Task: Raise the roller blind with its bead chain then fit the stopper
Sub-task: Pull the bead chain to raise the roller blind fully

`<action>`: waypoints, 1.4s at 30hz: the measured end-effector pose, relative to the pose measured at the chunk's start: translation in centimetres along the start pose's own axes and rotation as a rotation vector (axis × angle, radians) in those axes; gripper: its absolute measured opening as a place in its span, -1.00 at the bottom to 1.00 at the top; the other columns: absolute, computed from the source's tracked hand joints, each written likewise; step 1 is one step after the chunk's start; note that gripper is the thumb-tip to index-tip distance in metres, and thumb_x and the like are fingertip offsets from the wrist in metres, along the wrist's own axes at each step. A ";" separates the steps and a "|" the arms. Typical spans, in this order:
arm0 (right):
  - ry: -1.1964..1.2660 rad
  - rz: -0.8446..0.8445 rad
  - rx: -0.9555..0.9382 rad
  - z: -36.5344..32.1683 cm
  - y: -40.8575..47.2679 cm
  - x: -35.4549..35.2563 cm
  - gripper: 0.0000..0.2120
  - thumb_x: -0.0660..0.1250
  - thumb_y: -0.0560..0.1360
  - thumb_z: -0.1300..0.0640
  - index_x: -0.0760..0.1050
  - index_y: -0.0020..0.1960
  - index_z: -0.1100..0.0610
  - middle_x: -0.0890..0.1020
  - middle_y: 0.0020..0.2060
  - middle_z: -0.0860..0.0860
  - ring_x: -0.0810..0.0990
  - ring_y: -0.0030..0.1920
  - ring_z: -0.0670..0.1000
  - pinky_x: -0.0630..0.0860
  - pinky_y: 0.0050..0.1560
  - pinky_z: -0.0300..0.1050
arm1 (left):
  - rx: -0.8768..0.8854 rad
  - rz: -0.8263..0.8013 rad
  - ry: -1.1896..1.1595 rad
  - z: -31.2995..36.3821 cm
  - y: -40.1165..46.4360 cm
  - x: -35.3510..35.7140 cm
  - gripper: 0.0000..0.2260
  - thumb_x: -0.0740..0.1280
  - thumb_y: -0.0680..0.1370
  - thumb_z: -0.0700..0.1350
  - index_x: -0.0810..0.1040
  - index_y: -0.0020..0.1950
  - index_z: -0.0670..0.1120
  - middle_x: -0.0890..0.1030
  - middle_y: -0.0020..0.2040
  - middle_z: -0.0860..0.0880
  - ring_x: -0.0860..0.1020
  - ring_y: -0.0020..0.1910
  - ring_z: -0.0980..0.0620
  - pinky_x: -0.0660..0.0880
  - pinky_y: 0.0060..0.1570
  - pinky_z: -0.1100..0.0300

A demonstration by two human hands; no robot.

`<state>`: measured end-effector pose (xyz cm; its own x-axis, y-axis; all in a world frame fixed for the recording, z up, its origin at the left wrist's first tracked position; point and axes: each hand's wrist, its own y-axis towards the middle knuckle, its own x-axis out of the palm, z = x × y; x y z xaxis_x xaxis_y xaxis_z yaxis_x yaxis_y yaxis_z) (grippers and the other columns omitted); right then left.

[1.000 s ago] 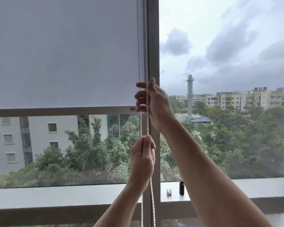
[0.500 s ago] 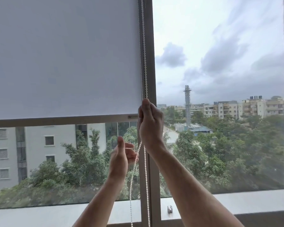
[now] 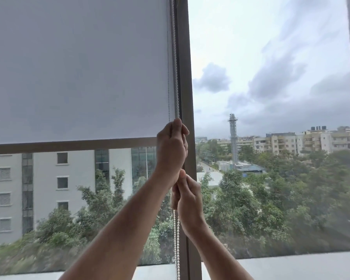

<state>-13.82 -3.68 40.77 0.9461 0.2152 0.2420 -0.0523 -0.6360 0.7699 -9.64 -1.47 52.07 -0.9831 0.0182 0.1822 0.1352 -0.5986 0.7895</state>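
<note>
Setting: a tall window is looking out over grey-white buildings, green trees and a clouded sky; a dark grey vertical metal window post [image 3: 187,77] is dividing the glass and is serving as landmark.

Item: pale grey fabric roller blind [image 3: 79,67], lying left of the post, its grey bottom bar [image 3: 69,145] hanging at about mid-height of the pane, so the raise appears part done.

Item: white plastic bead chain [image 3: 176,239], running vertically just left of the post, long axis straight up and down, both strands passing through the hands.

Left hand [image 3: 171,152]: its grip is curling closed around the chain, level with the bottom bar, against the post.

Right hand [image 3: 187,201]: its grip is closing on the chain directly below the left, the two nearly touching.

Judgement: the pull is lying straight down along the chain; the lower, right hand is nearer the free length.

Stopper: not in view.
</note>
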 end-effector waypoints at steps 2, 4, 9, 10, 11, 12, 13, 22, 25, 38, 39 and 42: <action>-0.045 -0.020 0.039 -0.1 0.8 -1.1 -0.53 0.11 0.59 -0.25 0.49 -0.36 -0.04 0.37 -0.56 -0.10 0.29 -0.58 -0.09 0.28 -0.56 -0.21 | 0.054 0.035 0.073 -0.4 0.1 -0.2 -0.62 0.10 0.70 -0.05 0.42 -0.30 -0.06 0.32 -0.53 0.05 0.23 -0.58 0.11 0.16 -0.53 0.22; -0.128 0.002 0.054 -0.8 2.1 -2.4 -0.50 0.06 0.57 -0.31 0.58 -0.18 0.00 0.48 -0.49 0.01 0.47 -0.48 0.00 0.51 -0.43 -0.10 | 0.085 0.064 0.118 -0.8 0.1 -0.6 -0.62 0.10 0.70 -0.04 0.43 -0.30 -0.05 0.33 -0.51 0.03 0.25 -0.57 0.11 0.18 -0.50 0.21; -0.213 0.054 -0.001 -4.9 7.1 -2.8 -0.60 0.13 0.66 -0.10 0.59 -0.03 0.17 0.64 -0.32 0.06 0.64 -0.35 -0.11 0.58 -0.30 -0.25 | 0.084 0.082 0.218 -3.5 -2.4 -0.9 -0.63 0.13 0.69 -0.07 0.45 -0.32 0.00 0.38 -0.53 0.11 0.31 -0.54 0.15 0.25 -0.52 0.25; -0.202 0.059 -0.011 -6.0 8.0 -2.3 -0.65 0.16 0.66 -0.07 0.59 -0.05 0.15 0.63 -0.34 0.02 0.63 -0.37 -0.14 0.56 -0.32 -0.29 | 0.064 0.076 0.221 -4.2 -3.1 -1.0 -0.62 0.14 0.69 -0.08 0.45 -0.33 0.02 0.38 -0.53 0.11 0.30 -0.53 0.12 0.23 -0.51 0.23; -0.180 0.054 -0.016 -6.9 8.8 -1.7 -0.68 0.18 0.66 -0.05 0.58 -0.06 0.14 0.62 -0.36 0.00 0.62 -0.36 -0.12 0.56 -0.34 -0.28 | 0.051 0.069 0.224 -4.9 -3.7 -1.0 -0.61 0.13 0.69 -0.09 0.45 -0.34 0.03 0.36 -0.53 0.11 0.28 -0.52 0.08 0.19 -0.50 0.22; -0.163 0.043 -0.017 -7.8 9.6 -1.0 -0.70 0.20 0.66 -0.04 0.56 -0.06 0.13 0.62 -0.36 0.00 0.62 -0.34 -0.07 0.56 -0.33 -0.25 | 0.049 0.067 0.224 -5.5 -4.3 -1.2 -0.61 0.13 0.69 -0.11 0.46 -0.34 0.03 0.35 -0.53 0.10 0.26 -0.53 0.07 0.16 -0.50 0.21; -0.159 0.038 -0.017 -8.7 10.4 -0.3 -0.74 0.21 0.66 -0.03 0.53 -0.05 0.12 0.61 -0.35 0.02 0.61 -0.32 -0.01 0.57 -0.31 -0.20 | 0.050 0.066 0.217 -5.9 -4.8 -1.3 -0.61 0.13 0.69 -0.11 0.47 -0.34 0.04 0.33 -0.54 0.09 0.24 -0.54 0.07 0.14 -0.52 0.21; -0.046 0.031 0.017 -11.2 14.2 5.3 -0.62 0.05 0.71 0.06 0.47 -0.22 0.09 0.36 -0.55 -0.09 0.27 -0.60 -0.13 0.21 -0.61 -0.29 | 0.067 0.062 0.237 -7.0 -5.6 -2.8 -0.62 0.12 0.69 -0.08 0.46 -0.32 0.05 0.32 -0.53 0.09 0.23 -0.56 0.11 0.15 -0.59 0.23; -0.037 0.117 -0.117 -10.5 13.5 5.1 -0.58 0.09 0.65 0.14 0.47 -0.34 0.00 0.35 -0.58 -0.08 0.27 -0.59 -0.09 0.23 -0.52 -0.21 | 0.104 0.016 0.271 -7.2 -5.4 -3.3 -0.65 0.13 0.66 -0.03 0.46 -0.32 0.05 0.33 -0.52 0.08 0.24 -0.54 0.11 0.17 -0.56 0.19; -0.102 0.103 -0.248 -7.6 10.2 3.9 -0.59 0.13 0.65 0.13 0.49 -0.35 -0.01 0.45 -0.55 -0.20 0.36 -0.48 -0.15 0.27 -0.37 -0.15 | 0.024 0.110 0.211 -1.0 2.8 -4.6 -0.53 0.02 0.67 0.13 0.57 0.10 -0.18 0.65 0.00 -0.29 0.61 0.05 -0.27 0.53 0.01 -0.11; -0.109 0.103 -0.253 -7.3 9.9 3.8 -0.57 0.13 0.66 0.13 0.51 -0.35 -0.05 0.47 -0.55 -0.21 0.38 -0.50 -0.21 0.30 -0.40 -0.20 | 0.038 0.082 0.204 0.2 3.7 -4.3 -0.54 0.04 0.68 0.12 0.56 0.11 -0.20 0.65 0.01 -0.30 0.63 0.04 -0.25 0.53 -0.02 -0.08; -0.135 0.115 -0.243 -6.4 8.7 3.5 -0.58 0.14 0.66 0.14 0.51 -0.34 -0.04 0.44 -0.52 -0.14 0.35 -0.48 -0.06 0.33 -0.38 -0.07 | 0.053 -0.054 0.213 3.7 6.2 -2.9 -0.66 0.11 0.68 0.07 0.54 0.09 -0.15 0.64 -0.07 -0.19 0.63 -0.05 -0.13 0.56 -0.05 0.01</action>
<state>-13.04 -3.73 52.14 0.9627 0.0415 0.2675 -0.2208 -0.4513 0.8646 -5.48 -2.22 58.60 -0.9922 -0.1238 0.0152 0.0823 -0.5582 0.8256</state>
